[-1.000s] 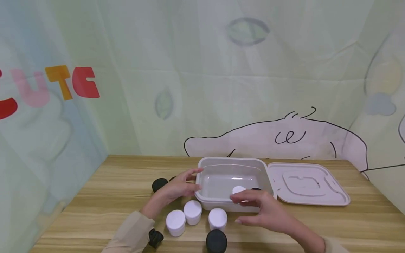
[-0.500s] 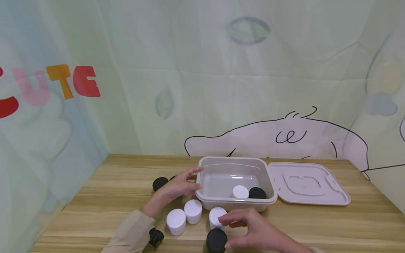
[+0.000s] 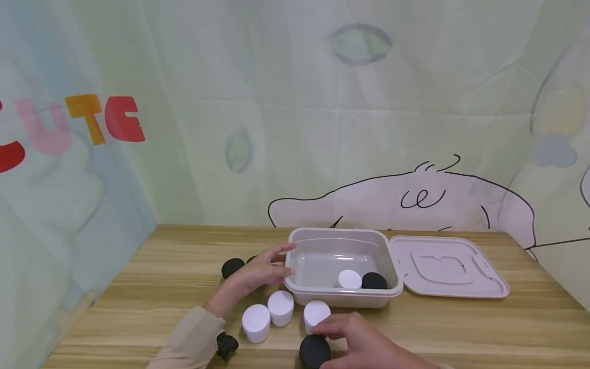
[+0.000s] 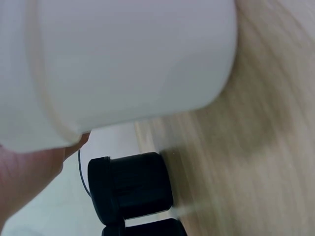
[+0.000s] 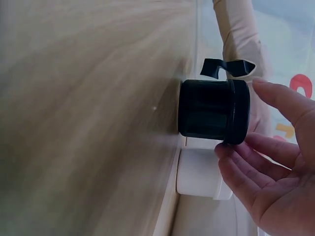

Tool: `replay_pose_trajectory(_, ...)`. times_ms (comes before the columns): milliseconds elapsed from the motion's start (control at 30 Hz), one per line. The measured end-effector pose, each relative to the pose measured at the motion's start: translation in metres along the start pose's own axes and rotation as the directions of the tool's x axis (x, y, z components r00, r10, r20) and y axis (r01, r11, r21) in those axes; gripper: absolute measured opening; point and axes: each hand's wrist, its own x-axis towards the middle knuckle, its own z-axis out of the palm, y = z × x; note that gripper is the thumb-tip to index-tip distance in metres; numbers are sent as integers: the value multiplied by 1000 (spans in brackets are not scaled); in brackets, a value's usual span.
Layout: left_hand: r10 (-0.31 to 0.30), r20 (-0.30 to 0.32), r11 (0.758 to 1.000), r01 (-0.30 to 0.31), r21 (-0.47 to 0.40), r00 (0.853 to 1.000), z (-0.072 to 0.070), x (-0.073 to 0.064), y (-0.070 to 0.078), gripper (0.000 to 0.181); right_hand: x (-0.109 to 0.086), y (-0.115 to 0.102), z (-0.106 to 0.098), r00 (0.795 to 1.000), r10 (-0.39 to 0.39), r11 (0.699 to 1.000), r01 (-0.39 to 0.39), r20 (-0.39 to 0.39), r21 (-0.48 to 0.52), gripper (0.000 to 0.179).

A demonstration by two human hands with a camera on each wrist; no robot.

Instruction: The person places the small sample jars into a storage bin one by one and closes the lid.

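Observation:
My left hand [image 3: 264,267] touches the left rim of an open plastic box [image 3: 301,297], fingers fairly straight. Inside the box stand a white lidded jar [image 3: 350,279] and a black one. My right hand [image 3: 361,343] is spread around the lid of a black jar [image 3: 315,351] on the table. In the right wrist view, its fingertips [image 5: 224,149] meet one side of the lid, while the thumb [image 5: 268,91] lies a little off the other. Just behind that jar is a white jar [image 3: 316,315]. Another white jar [image 4: 138,54] looms close in the left wrist view.
Two white jars [image 3: 256,323] stand left of centre. Black jars [image 3: 232,267] are behind the left forearm, partly hidden. A small black object [image 3: 227,346] lies by the left sleeve. The box lid [image 3: 454,269] lies flat right of the box, before a printed curtain [image 3: 207,128].
My right hand has moved from above the box's front edge toward me and down, reaching the black jar. My left hand has stayed on the rim. The jars have not moved.

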Motion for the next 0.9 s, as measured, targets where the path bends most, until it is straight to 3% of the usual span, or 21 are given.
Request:
replay_pose_trajectory(333,8,10,1000,-8,8,1000,-1,-1,0,60,3,-1,3,1000,-11,999,12,20,-40,51)
replay_pose_trajectory(467,-12,-3,1000,12,-3,1000,1,0,0,60,0,-2,-1,1000,-18,1000,18,14,25,48)
replay_pose_trajectory(567,-18,-5,1000,18,-5,1000,1,1,-1,60,-3,-9,-9,1000,24,997,-25,4,71,45)
replay_pose_trajectory(700,-19,-8,1000,19,1,1000,1,2,-1,60,-4,-18,-24,997,45,997,-41,-61,62,44)
replay_pose_trajectory(900,-10,-9,1000,10,2,1000,1,0,-1,60,-2,-23,-50,981,-12,1000,13,-195,3,45)
